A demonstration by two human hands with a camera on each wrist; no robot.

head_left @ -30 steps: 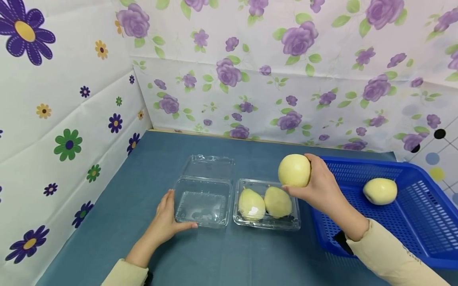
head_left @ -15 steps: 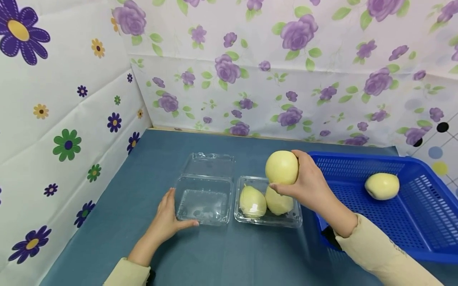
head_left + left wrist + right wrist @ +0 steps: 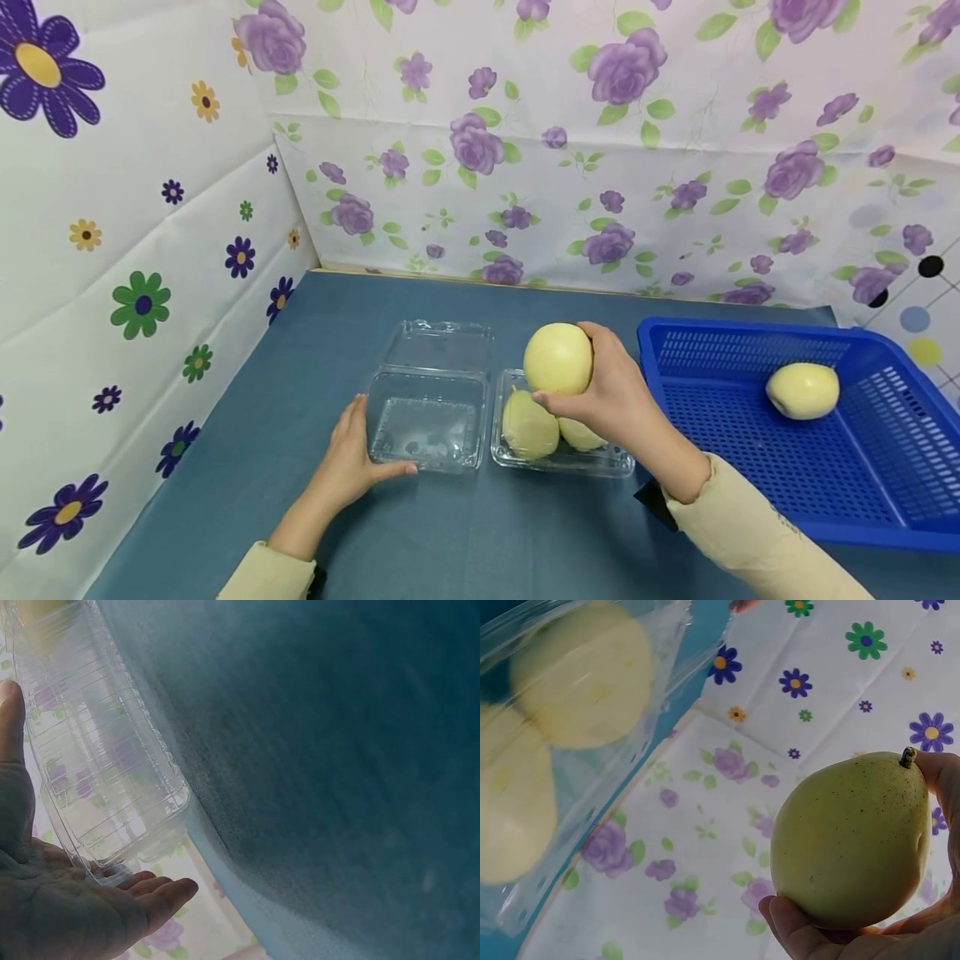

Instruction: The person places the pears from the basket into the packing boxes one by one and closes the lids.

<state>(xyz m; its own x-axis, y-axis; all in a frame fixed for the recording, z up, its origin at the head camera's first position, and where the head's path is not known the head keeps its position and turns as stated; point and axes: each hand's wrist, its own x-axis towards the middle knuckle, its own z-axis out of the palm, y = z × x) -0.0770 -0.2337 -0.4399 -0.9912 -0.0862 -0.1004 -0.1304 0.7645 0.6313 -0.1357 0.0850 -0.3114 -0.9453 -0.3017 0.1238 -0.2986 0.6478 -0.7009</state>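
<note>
In the head view my right hand (image 3: 618, 387) grips a pale yellow-green pear (image 3: 558, 358) and holds it up above a clear plastic clamshell box (image 3: 615, 462) with two pears inside, partly covering them. The right wrist view shows the held pear (image 3: 847, 840), its short stem by the finger and thumb. To the left, a clear clamshell box (image 3: 427, 425) lies with its lid folded back and nothing in it. My left hand (image 3: 348, 462) rests against its left front corner, thumb spread along the front, fingers fairly straight along the side, as in the left wrist view (image 3: 67, 907).
At the right stands a blue perforated basket (image 3: 720, 533) with one pear (image 3: 802, 390) in it. A blue-green cloth (image 3: 247, 433) covers the table. Flower-printed sheets (image 3: 420, 175) hang behind and at the left.
My right hand has carried the pear leftward, from near the blue basket's edge to above the box of two pears. My left hand keeps its place at the lid-open box.
</note>
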